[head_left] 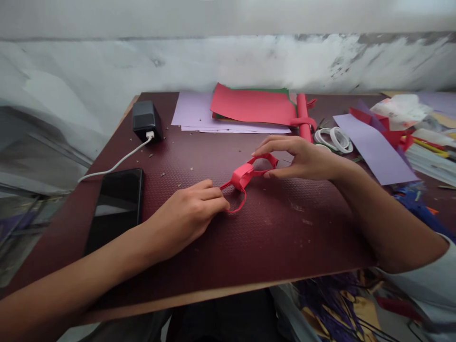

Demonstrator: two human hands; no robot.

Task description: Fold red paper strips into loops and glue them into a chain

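A red paper chain [242, 176] of linked loops lies across the middle of the dark red table. My left hand [194, 206] pinches its left loop between thumb and fingers; part of that loop is hidden behind the fingertips. At the right end, my right hand [299, 156] spans another loop, with fingertips on its upper edge and the thumb against its lower edge. The middle loop is a wider folded band joining the two outer ones.
Red sheets [252, 104] lie over lilac sheets [192, 111] at the back. A phone [117, 204] and a black block with a white cable [144, 118] are left. White tape rolls [337, 138], a red paper roll [302, 114] and a lilac strip [374, 147] sit right.
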